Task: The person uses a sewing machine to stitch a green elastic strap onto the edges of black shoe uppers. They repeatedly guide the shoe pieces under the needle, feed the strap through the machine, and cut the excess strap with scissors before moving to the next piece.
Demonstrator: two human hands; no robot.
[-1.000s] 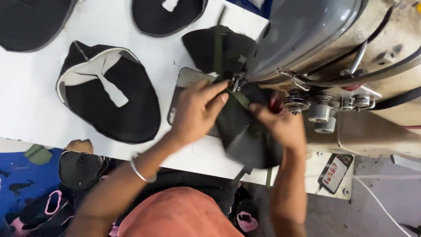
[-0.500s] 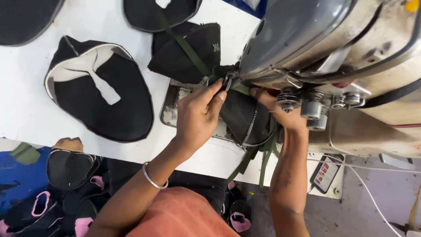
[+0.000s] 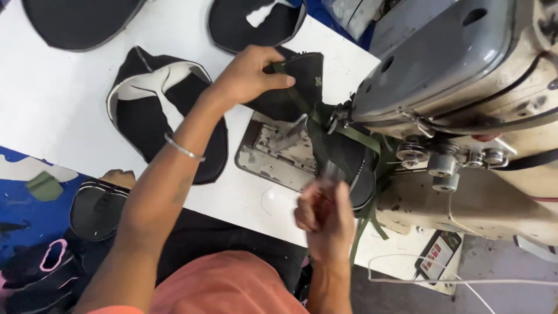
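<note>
A head-worn camera looks down on a white worktable (image 3: 64, 110) with a large grey and cream sewing machine (image 3: 465, 75) filling the 2 o'clock corner. Black cut fabric pieces (image 3: 168, 116) lie flat toward 10 and 12 o'clock, one showing a pale lining. Near the centre, a black fabric piece (image 3: 302, 81) edged with olive green strap (image 3: 349, 135) runs under the machine head and over a metal plate (image 3: 273, 151). The left hand (image 3: 247, 72), a thin bangle (image 3: 183, 148) on its wrist, sits at 11 o'clock of the needle area, fingers and thumb pinched on the far end of that piece. The right hand (image 3: 325, 212), at 6 o'clock of the piece, is blurred; its fingers look curled just below the piece's near end, but whether they grip it cannot be told
</note>
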